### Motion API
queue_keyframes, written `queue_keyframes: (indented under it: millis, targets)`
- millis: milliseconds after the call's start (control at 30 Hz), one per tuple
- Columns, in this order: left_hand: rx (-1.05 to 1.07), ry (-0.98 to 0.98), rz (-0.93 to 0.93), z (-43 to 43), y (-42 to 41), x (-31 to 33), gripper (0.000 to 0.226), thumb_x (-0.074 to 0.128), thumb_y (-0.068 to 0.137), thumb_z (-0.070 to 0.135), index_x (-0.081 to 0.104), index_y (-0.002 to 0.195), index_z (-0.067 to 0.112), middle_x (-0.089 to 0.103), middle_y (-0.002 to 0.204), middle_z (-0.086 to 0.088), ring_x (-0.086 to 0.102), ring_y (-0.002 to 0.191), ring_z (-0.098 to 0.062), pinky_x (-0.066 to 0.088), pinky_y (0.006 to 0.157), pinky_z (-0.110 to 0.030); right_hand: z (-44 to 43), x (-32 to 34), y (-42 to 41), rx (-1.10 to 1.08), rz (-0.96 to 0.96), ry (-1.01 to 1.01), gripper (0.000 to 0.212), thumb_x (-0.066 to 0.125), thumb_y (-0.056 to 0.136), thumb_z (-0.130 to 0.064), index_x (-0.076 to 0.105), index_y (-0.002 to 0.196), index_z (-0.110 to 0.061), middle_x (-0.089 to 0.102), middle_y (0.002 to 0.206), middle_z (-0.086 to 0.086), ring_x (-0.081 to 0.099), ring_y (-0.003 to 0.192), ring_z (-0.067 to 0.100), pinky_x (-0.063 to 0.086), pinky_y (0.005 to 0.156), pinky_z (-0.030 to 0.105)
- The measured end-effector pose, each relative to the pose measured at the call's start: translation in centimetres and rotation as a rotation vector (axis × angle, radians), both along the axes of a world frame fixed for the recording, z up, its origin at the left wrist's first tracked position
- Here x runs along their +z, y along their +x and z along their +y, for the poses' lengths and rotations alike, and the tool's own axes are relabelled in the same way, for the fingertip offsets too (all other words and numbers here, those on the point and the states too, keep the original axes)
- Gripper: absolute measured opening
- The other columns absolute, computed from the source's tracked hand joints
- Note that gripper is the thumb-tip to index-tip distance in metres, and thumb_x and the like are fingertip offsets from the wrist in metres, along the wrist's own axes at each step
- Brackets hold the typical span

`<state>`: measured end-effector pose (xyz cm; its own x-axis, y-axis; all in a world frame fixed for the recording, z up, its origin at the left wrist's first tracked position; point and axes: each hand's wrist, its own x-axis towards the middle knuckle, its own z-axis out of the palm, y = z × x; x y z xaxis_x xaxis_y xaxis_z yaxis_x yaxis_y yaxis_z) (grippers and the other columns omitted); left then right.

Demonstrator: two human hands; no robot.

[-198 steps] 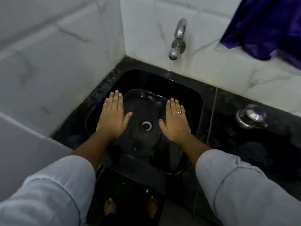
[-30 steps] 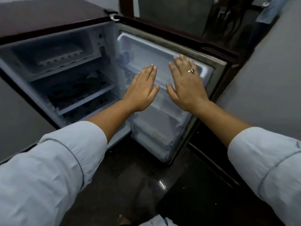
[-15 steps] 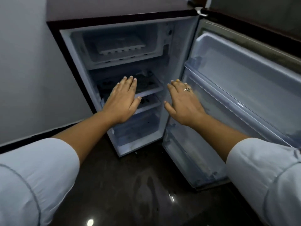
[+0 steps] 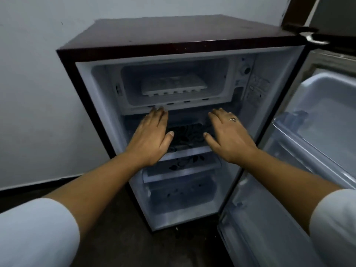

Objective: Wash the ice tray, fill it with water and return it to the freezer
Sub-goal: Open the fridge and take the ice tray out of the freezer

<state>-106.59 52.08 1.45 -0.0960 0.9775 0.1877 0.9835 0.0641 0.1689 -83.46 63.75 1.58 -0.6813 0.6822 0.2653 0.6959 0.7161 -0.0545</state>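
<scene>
Fingers were straight and spread on our left hand and right hand, gripping nothing; we held both palm-down before the open fridge, probably poised to reach up. Ice tray sat in the freezer compartment just above our hands; we could not tell whether it held water.

The left hand and right hand spread apart and rose, until the ice tray lay just beyond their fingertips.
</scene>
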Motion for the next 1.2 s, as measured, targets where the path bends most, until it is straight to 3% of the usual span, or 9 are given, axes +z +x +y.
queue_keyframes:
  millis: [200, 367, 500, 667, 833, 933, 1067, 1200]
  targets:
    - [0.095, 0.067, 0.035, 6.0, -1.9, -0.2, 0.082, 0.021, 0.102, 0.054, 0.009, 0.167, 0.005, 0.007, 0.175, -0.018, 0.007, 0.162, -0.033, 0.007, 0.132, -0.044, 6.4, -0.1, -4.0, 0.029, 0.081, 0.06, 0.075, 0.039, 0.099, -0.048, 0.04, 0.152, 0.004, 0.042, 0.155, 0.026, 0.038, 0.145, 0.041, 0.028, 0.122, 0.053]
    - [0.228, 0.086, 0.044, 9.9, -4.4, -0.5, 0.106, 0.016, 0.095, 0.083, 0.002, 0.168, 0.007, 0.001, 0.176, -0.015, 0.004, 0.162, -0.033, 0.007, 0.132, -0.046, 10.7, -0.6, -6.5, 0.007, 0.141, 0.082, 0.081, 0.032, 0.101, -0.06, 0.039, 0.153, 0.002, 0.041, 0.157, 0.025, 0.04, 0.143, 0.041, 0.03, 0.12, 0.052]
    - [0.326, 0.105, -0.016, 11.7, -5.7, -0.5, 0.121, 0.016, 0.084, 0.094, 0.003, 0.168, 0.009, 0.003, 0.176, -0.017, 0.008, 0.162, -0.035, 0.01, 0.132, -0.047, 13.0, -0.6, -8.3, -0.056, 0.113, 0.057, 0.089, 0.023, 0.102, -0.068, 0.026, 0.159, 0.0, 0.028, 0.165, 0.022, 0.027, 0.151, 0.037, 0.016, 0.126, 0.05]
    - [0.393, 0.098, -0.084, 12.8, -6.0, 0.1, 0.116, 0.022, 0.086, 0.088, 0.004, 0.168, 0.009, 0.004, 0.176, -0.018, 0.012, 0.161, -0.037, 0.015, 0.131, -0.046, 14.2, -0.8, -10.2, -0.129, 0.078, -0.046, 0.092, 0.021, 0.101, -0.071, 0.016, 0.162, -0.002, 0.021, 0.168, 0.022, 0.024, 0.153, 0.037, 0.011, 0.127, 0.05]
    - [0.417, 0.106, -0.226, 12.5, -5.6, 0.5, 0.114, 0.02, 0.086, 0.088, 0.007, 0.169, 0.011, 0.008, 0.176, -0.012, 0.016, 0.161, -0.031, 0.017, 0.131, -0.041, 13.2, -0.4, -10.9, -0.165, 0.22, -0.15, 0.086, 0.024, 0.104, -0.066, 0.021, 0.161, -0.001, 0.021, 0.168, 0.02, 0.029, 0.151, 0.036, 0.014, 0.128, 0.044]
    - [0.431, 0.126, -0.301, 11.9, -5.1, 0.7, 0.105, 0.022, 0.092, 0.084, 0.011, 0.169, 0.013, 0.01, 0.177, -0.01, 0.016, 0.161, -0.028, 0.017, 0.13, -0.039, 12.2, 0.1, -11.1, -0.197, 0.326, -0.22, 0.082, 0.024, 0.106, -0.064, 0.027, 0.159, -0.002, 0.026, 0.167, 0.018, 0.035, 0.148, 0.034, 0.023, 0.125, 0.041]
    - [0.446, 0.175, -0.388, 11.0, -4.4, 1.0, 0.095, 0.023, 0.098, 0.078, 0.017, 0.168, 0.014, 0.015, 0.176, -0.007, 0.018, 0.161, -0.025, 0.018, 0.128, -0.036, 11.1, 0.4, -11.2, -0.239, 0.579, -0.27, 0.067, 0.029, 0.107, -0.06, 0.056, 0.134, -0.005, 0.059, 0.135, 0.015, 0.059, 0.119, 0.031, 0.046, 0.106, 0.041]
    - [0.436, 0.23, -0.479, 10.1, -4.3, 1.1, 0.072, 0.028, 0.11, 0.06, 0.02, 0.168, 0.019, 0.017, 0.176, -0.004, 0.019, 0.161, -0.021, 0.019, 0.129, -0.036, 10.7, 1.4, -10.9, -0.276, 0.841, -0.406, 0.06, 0.028, 0.108, -0.057, 0.062, 0.091, -0.011, 0.067, 0.093, 0.004, 0.063, 0.085, 0.02, 0.05, 0.076, 0.032]
